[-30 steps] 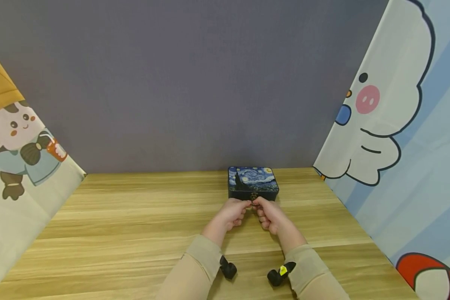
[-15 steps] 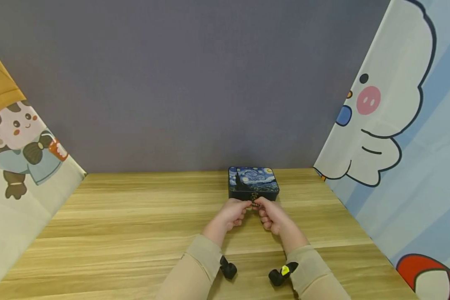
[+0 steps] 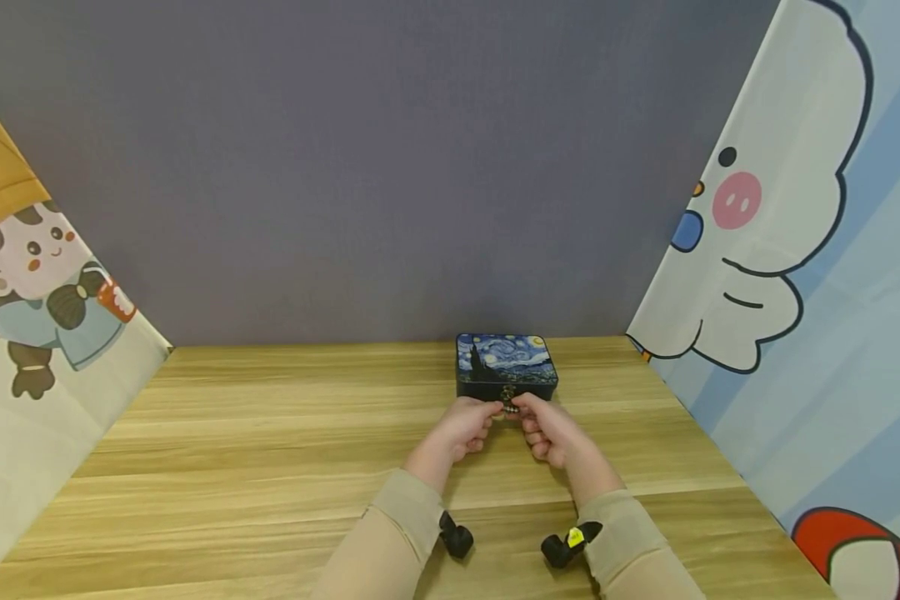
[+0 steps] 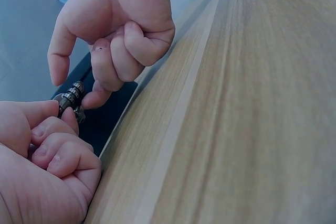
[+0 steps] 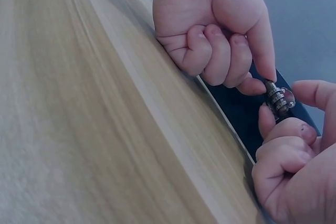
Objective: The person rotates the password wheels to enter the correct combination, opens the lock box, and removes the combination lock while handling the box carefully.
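We see a person's left hand (image 3: 465,427) pinching one end of a small, dark metal combination lock (image 5: 277,98) with ringed dials between thumb and forefinger, the other fingers curled into the palm. Facing it, the right hand (image 3: 549,428) holds its thumb and forefinger parted beside the lock, its remaining fingers folded in; the thumb is clear of the metal, but we cannot tell whether the forefinger touches it. The lock sits at the brass-coloured clasp (image 3: 507,392) on the front of a closed, dark rectangular box (image 3: 506,358), its lid printed with a swirling blue-and-yellow night sky.

Behind the wrists we find beige sleeves (image 3: 386,537), each with a small black device (image 3: 457,542) at the cuff, the right one bearing a yellow label. The box rests at the far edge of a wood-grained table (image 3: 270,450), before a plain grey panel (image 3: 382,167). To either side we see cartoon-printed cloths (image 3: 768,217), a large white character on the right-hand one.
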